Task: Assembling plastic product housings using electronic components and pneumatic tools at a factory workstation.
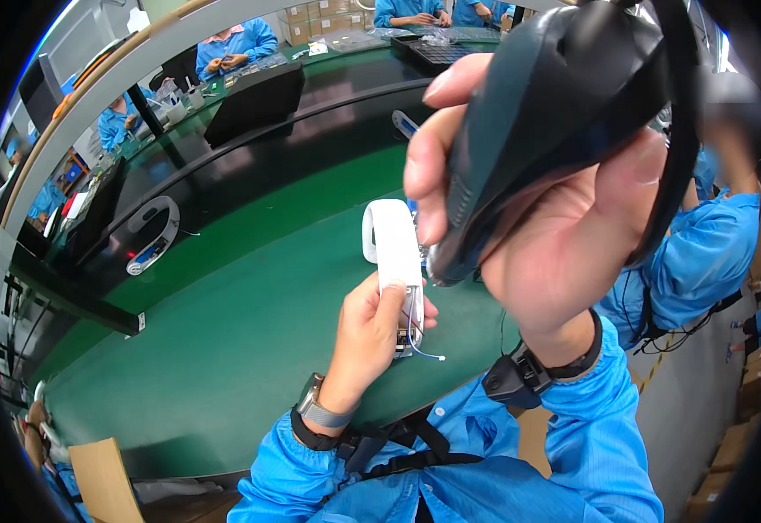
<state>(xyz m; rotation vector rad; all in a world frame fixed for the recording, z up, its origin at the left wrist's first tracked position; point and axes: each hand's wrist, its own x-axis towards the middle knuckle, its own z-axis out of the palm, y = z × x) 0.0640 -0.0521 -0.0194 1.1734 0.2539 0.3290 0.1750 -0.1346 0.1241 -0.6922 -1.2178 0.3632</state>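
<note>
My left hand [365, 322] grips a white plastic housing [396, 240] with a rounded loop at its far end, thumb on top. From the housing's open near end, thin wires [428, 354] with a small white plug hang out. Close to the camera, my right hand [563, 235] is wrapped around a dark electric screwdriver [528, 131], its narrow nose pointing down beside the housing's right side. A black cord or strap loops along the tool's right. The tool's body and my hand hide whatever lies behind them, and whether the tip touches the housing cannot be seen.
A green work surface [223, 349] stretches under my hands. Beyond it runs a dark conveyor belt carrying a similar white housing [155, 235] at the left. A shelf frame [75, 288] stands left. Co-workers in blue sit across; another person [694, 235] is close at right.
</note>
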